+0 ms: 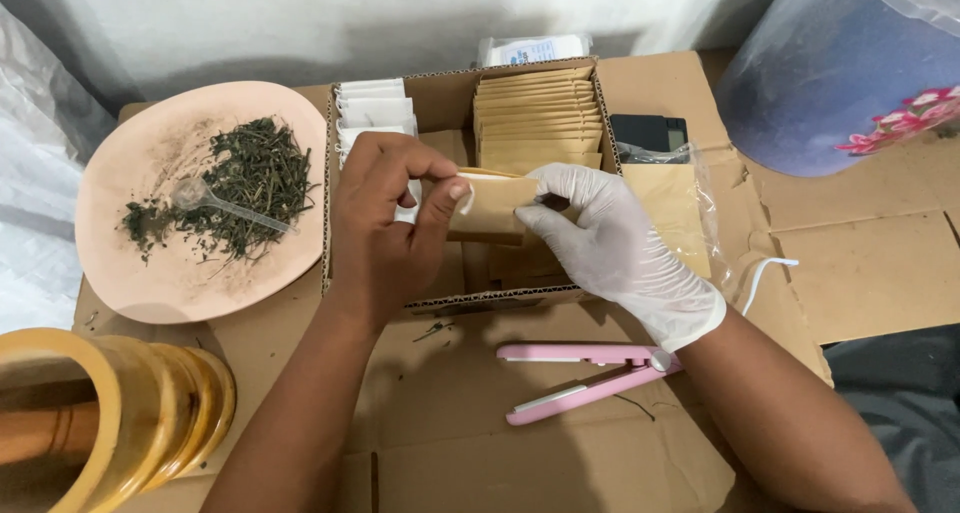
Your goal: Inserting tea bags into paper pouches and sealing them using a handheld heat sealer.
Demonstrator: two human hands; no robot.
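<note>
**Both hands on a small brown paper sachet above the box**

The left hand (385,218), bare, and the right hand (610,243), in a white glove, hold a brown paper sachet (492,208) between them, just above an open cardboard box (330,223). The left fingers (440,198) are pinched on the sachet's left end, where a bit of white shows at its mouth; the right fingers (550,198) are closed on its right end. Inside the box, a row of brown sachets (538,118) stands at the back right and a row of white bags (373,108) at the back left. To the left of the box, a pink plate (150,273) carries dried green herb (250,188) and a clear plastic spoon (215,201). A pink handheld sealer (590,373) lies on the cardboard-covered surface (870,273) near the right forearm. A small black scale (650,133) sits right of the box.
</note>
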